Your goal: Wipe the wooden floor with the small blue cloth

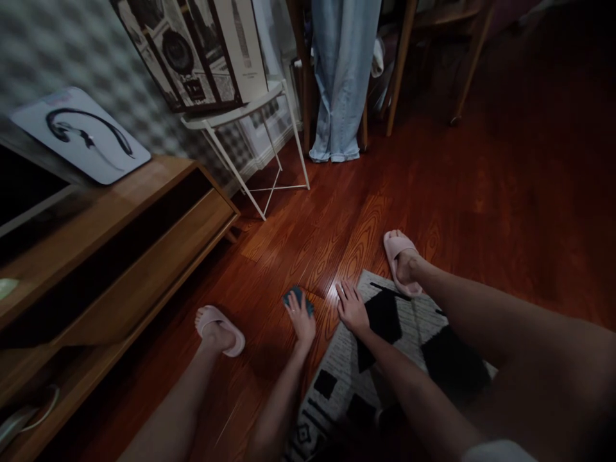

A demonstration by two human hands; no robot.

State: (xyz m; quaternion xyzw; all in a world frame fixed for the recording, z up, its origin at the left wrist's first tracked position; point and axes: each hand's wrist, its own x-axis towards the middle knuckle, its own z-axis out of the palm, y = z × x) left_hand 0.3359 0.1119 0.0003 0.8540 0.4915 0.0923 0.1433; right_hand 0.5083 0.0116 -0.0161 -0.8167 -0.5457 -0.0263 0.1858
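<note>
My left hand presses down on a small teal cloth against the wooden floor, its fingers lying over the top. Part of the cloth is hidden under the palm. To the right, my right hand rests flat at the edge of a patterned rug, with its fingers stretched towards the floorboards and nothing in them. A bright reflection shows on the floor beside its fingertips.
My feet in pink slippers stand on either side. A wooden cabinet runs along the left, with a white box on top. Ahead stand a white metal side table bearing a large box, hanging jeans and wooden chair legs.
</note>
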